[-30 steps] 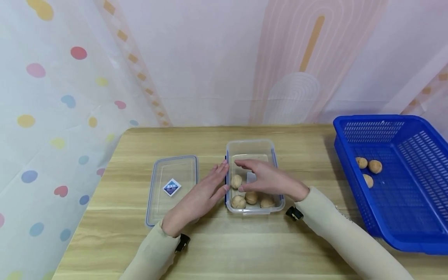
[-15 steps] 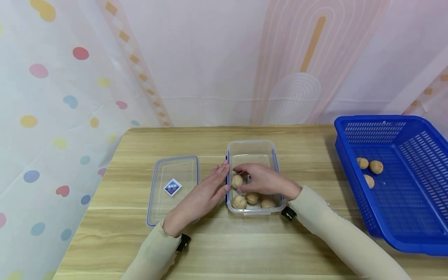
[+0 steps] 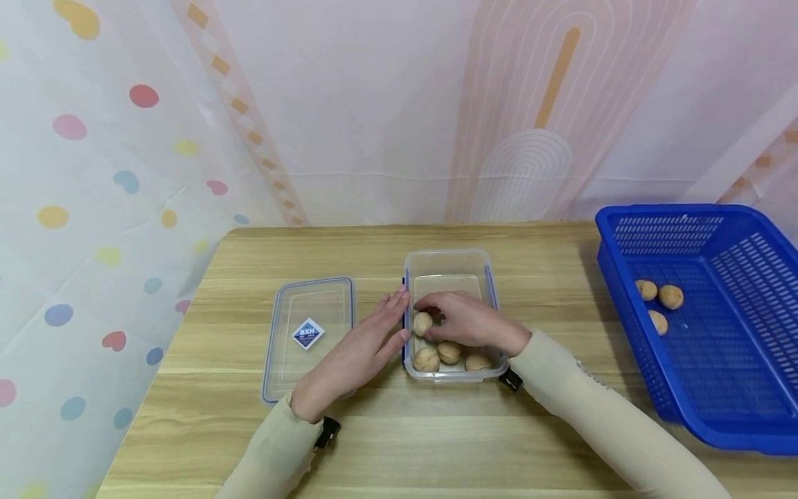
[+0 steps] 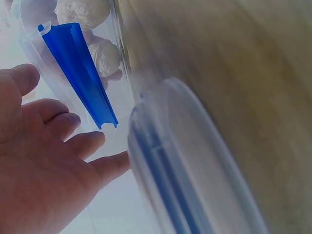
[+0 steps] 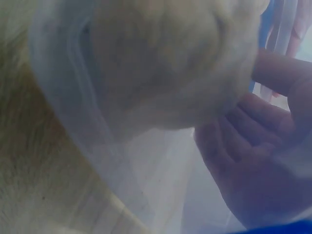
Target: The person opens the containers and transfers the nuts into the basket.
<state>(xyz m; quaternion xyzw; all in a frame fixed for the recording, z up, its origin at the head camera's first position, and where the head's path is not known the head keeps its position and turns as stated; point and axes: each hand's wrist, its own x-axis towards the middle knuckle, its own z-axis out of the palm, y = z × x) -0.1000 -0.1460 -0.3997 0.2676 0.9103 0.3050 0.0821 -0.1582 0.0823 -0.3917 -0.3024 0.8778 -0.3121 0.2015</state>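
Observation:
A clear plastic food container (image 3: 445, 260) with blue side clips stands on the table, lidless. Several walnuts (image 3: 427, 360) lie along its near end. Inside it, my right hand (image 3: 467, 320) has thumb and fingers curled around another walnut (image 3: 422, 324) near the left wall. In the right wrist view a large blurred walnut (image 5: 175, 63) partly covers that hand. My left hand (image 3: 358, 353) rests against the container's left side with its fingers extended. The left wrist view has this hand (image 4: 53, 141) beside the blue clip (image 4: 80, 73).
Left of the container lies its clear lid (image 3: 308, 298) with blue edging and a label, partly under the left forearm. A blue plastic basket (image 3: 686, 416) with several slots stands at the right and holds 3 walnuts (image 3: 670, 297). A patterned cloth (image 3: 386, 111) hangs behind the table.
My right hand has lowered and shifted slightly left, its thumb and fingers closing around the walnut by the left wall. The left hand stays in place.

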